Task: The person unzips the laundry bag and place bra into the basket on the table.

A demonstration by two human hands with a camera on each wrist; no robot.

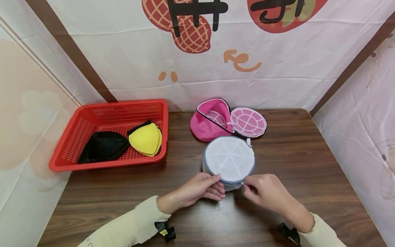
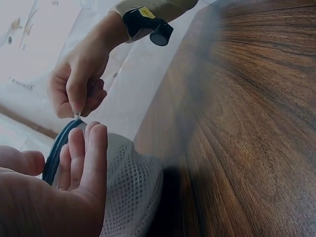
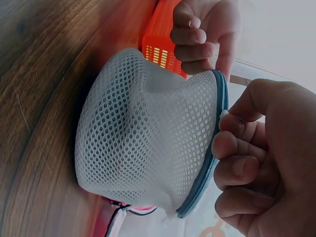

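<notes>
A round white mesh laundry bag [image 1: 229, 159] with a grey-blue zipper rim stands upright on the table, its lid lying over the top. My left hand [image 1: 203, 187] holds the bag's near left edge, thumb on the rim and fingers against the mesh wall. At the near right of the rim, my right hand [image 1: 266, 192] pinches the small zipper pull [image 3: 223, 114] between thumb and forefinger. Seen in the right wrist view, the blue zipper [image 3: 200, 177] runs along the rim and the mesh side [image 3: 133, 133] bulges unevenly. What the bag contains cannot be made out.
Behind the white bag sits a pink mesh bag [image 1: 205, 128], unzipped, its round lid [image 1: 248, 122] folded out to the right. A red plastic basket [image 1: 108, 166] at the left holds black bra cups [image 1: 105, 145] and yellow ones [image 1: 145, 139]. Printed cloth walls [image 1: 197, 68] enclose the wooden table [image 1: 296, 154].
</notes>
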